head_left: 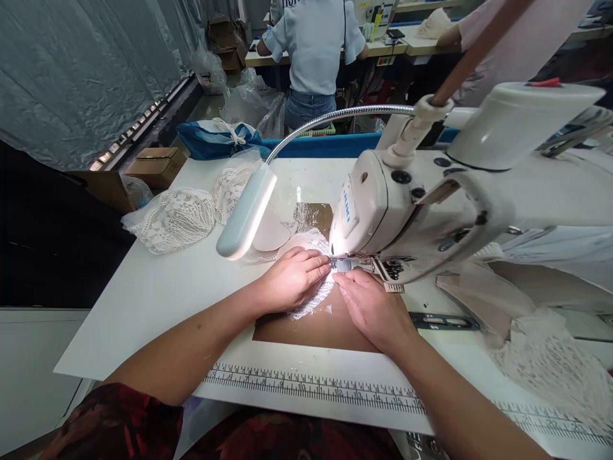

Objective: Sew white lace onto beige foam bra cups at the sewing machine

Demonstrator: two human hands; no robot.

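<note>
A white lace piece [313, 300] lies on the table under the needle of a white sewing machine [383, 204]. My left hand [292, 278] lies curled on the lace, fingertips pressed down just left of the presser foot [342, 263]. My right hand [371, 306] rests flat on the fabric right of it, fingers together and pointing at the foot. Both hands press the lace; neither lifts it.
A gooseneck lamp [246, 214] hangs over the table at the left. Piles of lace [172, 217] lie at the far left, more lace [550, 364] at the right. A ruler strip [311, 383] runs along the front edge. A person [313, 51] stands at a bench behind.
</note>
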